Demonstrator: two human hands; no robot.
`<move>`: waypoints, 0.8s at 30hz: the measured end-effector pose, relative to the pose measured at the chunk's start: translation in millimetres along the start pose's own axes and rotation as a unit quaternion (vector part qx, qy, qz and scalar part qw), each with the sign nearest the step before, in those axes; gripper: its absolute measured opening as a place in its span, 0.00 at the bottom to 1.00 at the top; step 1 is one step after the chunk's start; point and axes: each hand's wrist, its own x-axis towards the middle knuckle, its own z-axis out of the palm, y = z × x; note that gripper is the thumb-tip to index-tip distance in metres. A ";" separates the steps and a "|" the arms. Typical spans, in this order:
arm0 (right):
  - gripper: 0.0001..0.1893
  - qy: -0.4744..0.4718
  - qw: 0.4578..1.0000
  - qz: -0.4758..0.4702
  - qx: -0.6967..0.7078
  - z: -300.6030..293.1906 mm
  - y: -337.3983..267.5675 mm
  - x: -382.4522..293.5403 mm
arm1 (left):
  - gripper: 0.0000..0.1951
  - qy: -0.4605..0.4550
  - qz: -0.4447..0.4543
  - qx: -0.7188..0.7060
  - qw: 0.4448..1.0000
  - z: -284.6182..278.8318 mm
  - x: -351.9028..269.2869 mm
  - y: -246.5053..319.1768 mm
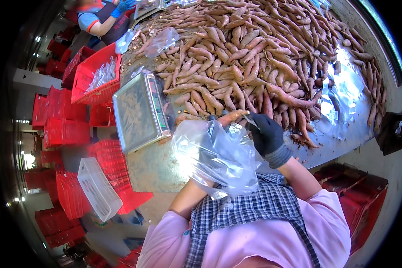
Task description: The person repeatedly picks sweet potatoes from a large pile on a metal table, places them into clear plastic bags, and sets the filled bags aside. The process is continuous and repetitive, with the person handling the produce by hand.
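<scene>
A heap of sweet potatoes (241, 60) covers much of the metal table in front of me. My right hand (266, 134), in a dark knitted glove, is at the near edge of the heap, its fingertips at the end of one sweet potato (232, 117). A clear plastic bag (227, 154) hangs over my left hand (207, 134) and forearm; only dark fingertips show beyond the bag's upper edge, near the same sweet potato. Whether the left fingers grip the bag or the root cannot be told. A digital scale (135, 112) with a metal pan stands left of my hands.
A red plastic crate (98, 90) with filled clear bags stands beyond the scale. A white crate (98, 189) and stacked red crates (67, 130) are at the left. A co-worker (102, 20) in blue gloves stands at the upper left. More plastic bags (343, 97) lie at the right.
</scene>
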 end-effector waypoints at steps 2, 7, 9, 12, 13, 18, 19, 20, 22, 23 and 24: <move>0.18 -0.001 1.000 0.008 0.000 12.3 14.8 5.7 | 0.20 -0.035 -0.019 -0.046 0.998 -3.3 4.2 -1.8; 0.14 -0.056 0.962 0.181 0.197 12.5 90.4 -8.8 | 0.19 -0.110 -0.073 -0.102 0.986 -14.4 9.8 -2.3; 0.16 -0.127 0.902 0.227 0.344 -11.9 59.6 3.2 | 0.18 -0.118 -0.087 -0.103 0.984 -16.5 22.0 -6.2; 0.19 -0.399 0.835 0.304 0.228 -19.2 42.1 10.8 | 0.18 -0.080 -0.097 -0.056 0.990 -20.4 22.1 -15.1; 0.20 -0.386 0.820 0.316 0.280 -18.3 37.2 10.0 | 0.17 -0.043 -0.088 0.007 0.995 -27.2 21.1 -18.5; 0.24 -0.197 0.690 0.392 0.576 -19.0 78.8 -34.9 | 0.16 0.154 -0.047 0.581 0.798 -90.2 14.1 -12.0; 0.24 -0.168 0.677 0.406 0.590 -17.9 80.6 -39.1 | 0.16 0.146 0.004 0.654 0.742 -93.9 10.2 -6.6; 0.24 -0.139 0.664 0.419 0.603 -18.2 80.6 -41.9 | 0.15 0.137 0.055 0.719 0.679 -93.2 7.7 -3.3; 0.24 -0.136 0.679 0.388 0.609 -29.8 68.1 -40.4 | 0.14 0.118 -0.049 0.729 0.672 -86.9 7.8 -2.8; 0.24 -0.152 0.679 0.347 0.629 -34.1 64.6 -40.6 | 0.14 0.115 -0.060 0.709 0.693 -81.1 12.1 -5.3; 0.24 -0.167 0.677 0.305 0.648 -37.8 61.6 -41.8 | 0.15 0.112 -0.071 0.688 0.713 -73.4 17.3 -9.6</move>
